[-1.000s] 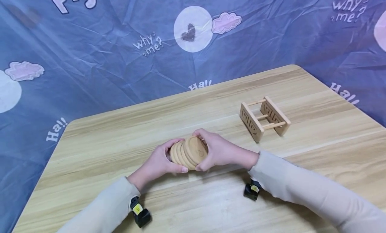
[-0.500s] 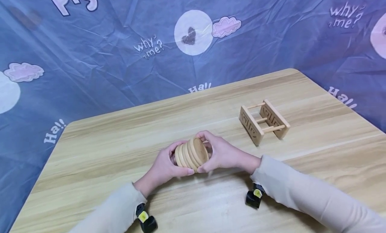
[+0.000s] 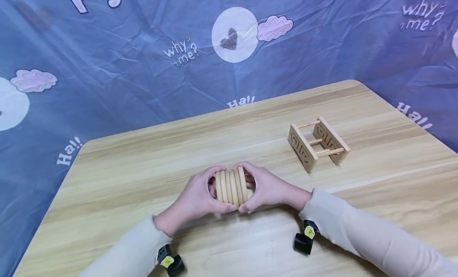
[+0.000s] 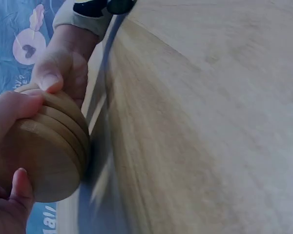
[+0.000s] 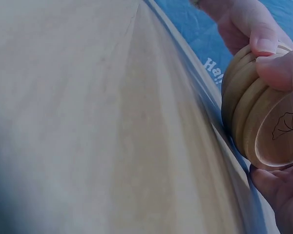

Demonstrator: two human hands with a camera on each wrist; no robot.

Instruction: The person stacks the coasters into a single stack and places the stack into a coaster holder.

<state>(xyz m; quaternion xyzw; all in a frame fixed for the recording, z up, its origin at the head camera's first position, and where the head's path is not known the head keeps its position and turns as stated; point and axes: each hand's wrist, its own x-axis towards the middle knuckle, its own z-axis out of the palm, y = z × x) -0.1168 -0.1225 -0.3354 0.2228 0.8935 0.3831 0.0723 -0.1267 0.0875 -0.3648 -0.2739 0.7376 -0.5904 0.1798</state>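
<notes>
Between both hands is a stack of round wooden coasters [image 3: 230,187], turned on edge so that their rims face up. My left hand [image 3: 198,193] grips the stack from the left, thumb at the near side. From the right, my right hand [image 3: 266,185] holds the other end in the same way, and the two thumbs almost meet. In the right wrist view the end coaster [image 5: 283,134] shows a recessed face with a dark leaf-like line drawing. The left wrist view shows a plain flat face on the opposite end coaster [image 4: 44,161].
A small wooden rack [image 3: 318,143] with carved side panels and thin dowels stands to the right, beyond my right hand. The wood-grain table [image 3: 143,157] reaches back to a blue printed cloth [image 3: 136,70]. Black wrist cameras hang below both sleeves.
The coaster stack has turned from facing obliquely right to standing edge-up, its faces now sideways. Both hands have shifted slightly right and nearer, still gripping it. The rack stays in place.
</notes>
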